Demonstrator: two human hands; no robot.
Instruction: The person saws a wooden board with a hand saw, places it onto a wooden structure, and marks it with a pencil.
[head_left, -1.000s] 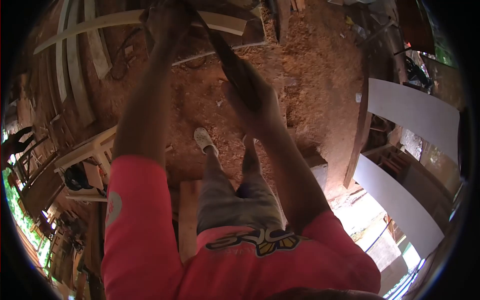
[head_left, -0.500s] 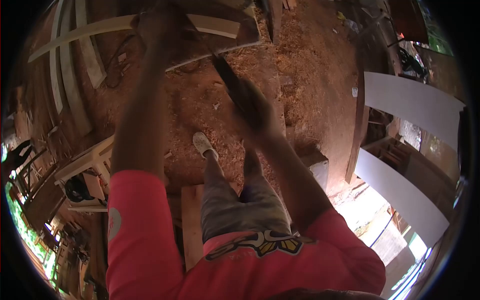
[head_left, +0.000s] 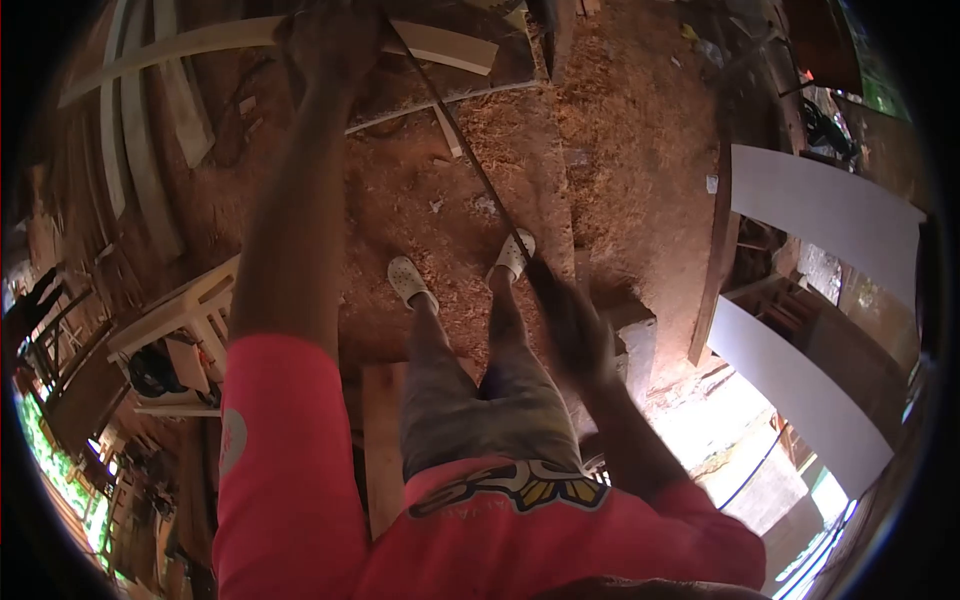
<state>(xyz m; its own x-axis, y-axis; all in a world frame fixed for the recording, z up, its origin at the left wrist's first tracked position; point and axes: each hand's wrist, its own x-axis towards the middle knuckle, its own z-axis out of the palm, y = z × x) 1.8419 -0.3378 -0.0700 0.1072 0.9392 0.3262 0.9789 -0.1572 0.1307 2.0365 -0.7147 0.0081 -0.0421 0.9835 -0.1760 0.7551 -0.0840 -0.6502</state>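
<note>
My right hand is wrapped around the dark handle of a handsaw, blurred by motion. Its thin blade, seen nearly edge-on, runs up and left to a pale wooden plank. Gripping that plank at the top of the view is my left hand, right beside the far end of the blade; its fingers are dark and partly hidden. The plank lies across a larger dark panel or work surface with a pale edge.
Long pale boards lie at the upper left. A light wooden frame stands at the left. Sawdust and shavings cover the ground. Two white-topped panels are at the right. A wooden piece is beside my legs.
My right hand has drawn the handsaw back, down and to the right, exposing more of the blade. My left hand stays on the plank. The view has shifted slightly.
</note>
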